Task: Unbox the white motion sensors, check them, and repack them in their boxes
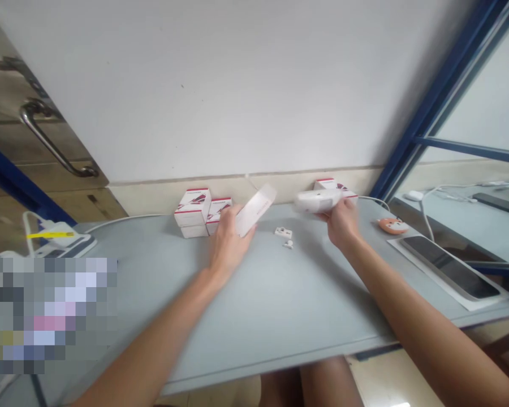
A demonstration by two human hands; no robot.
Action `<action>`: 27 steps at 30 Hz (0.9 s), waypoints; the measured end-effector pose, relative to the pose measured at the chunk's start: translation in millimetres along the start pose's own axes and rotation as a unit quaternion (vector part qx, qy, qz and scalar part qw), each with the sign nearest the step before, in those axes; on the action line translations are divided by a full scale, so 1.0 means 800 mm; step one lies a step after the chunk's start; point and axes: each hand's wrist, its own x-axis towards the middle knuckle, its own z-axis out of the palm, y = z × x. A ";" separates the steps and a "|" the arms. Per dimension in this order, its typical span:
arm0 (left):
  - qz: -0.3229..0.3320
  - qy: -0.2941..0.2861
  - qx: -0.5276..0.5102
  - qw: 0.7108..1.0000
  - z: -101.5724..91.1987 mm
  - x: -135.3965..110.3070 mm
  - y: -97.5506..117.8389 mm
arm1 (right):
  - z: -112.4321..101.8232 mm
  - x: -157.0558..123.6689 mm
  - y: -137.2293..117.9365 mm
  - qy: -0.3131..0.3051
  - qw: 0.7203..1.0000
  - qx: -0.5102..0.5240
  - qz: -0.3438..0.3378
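**Two hands, two white items above the worktop**

A stack of closed white-and-red boxes (pixel 197 212) stood at the back of the grey worktop (pixel 280 305), against the wall; their contents could not be seen. Just right of them, the left hand (pixel 228 242) held a slim white carton (pixel 257 210) tilted in the air, its fingers (pixel 246 230) curled round the lower end. Motion blur hid whether the carton was open. Two small white parts (pixel 284 232) lay on the worktop between the hands. The right hand (pixel 341 226) gripped a white device (pixel 317 200), fingers wrapped under it; its shape was blurred. Another box (pixel 328 184) sat partly hidden behind it. Farther right lay an orange disc (pixel 392 226) and a phone (pixel 449 265).
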 end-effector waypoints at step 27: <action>-0.004 -0.104 -0.270 0.957 0.008 -0.013 0.030 | 0.022 -0.056 -0.022 -0.135 0.976 -0.009 0.173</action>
